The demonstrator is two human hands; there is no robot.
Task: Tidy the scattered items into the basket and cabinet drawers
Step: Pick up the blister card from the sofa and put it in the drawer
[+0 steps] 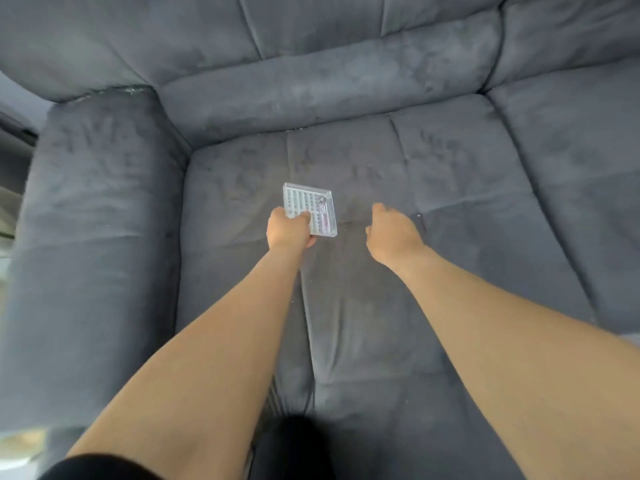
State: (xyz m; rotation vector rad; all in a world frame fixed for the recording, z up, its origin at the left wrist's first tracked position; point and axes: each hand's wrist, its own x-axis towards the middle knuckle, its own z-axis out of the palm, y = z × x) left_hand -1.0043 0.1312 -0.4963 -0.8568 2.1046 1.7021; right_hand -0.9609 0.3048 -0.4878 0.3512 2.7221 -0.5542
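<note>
Both arms reach out over the seat of a dark grey sofa (433, 188). The left hand (289, 230) grips a flat clear plastic case (311, 206) by its near corner, thumb on top and fingers curled beneath, holding it over the seat cushion near the middle. The case shows rows of small pale pieces and a pink strip along one side. The right hand (391, 230) holds nothing; it hangs just beside the case with fingers loosely curled downward. The sofa armrest (100, 209) lies to the left.
</note>
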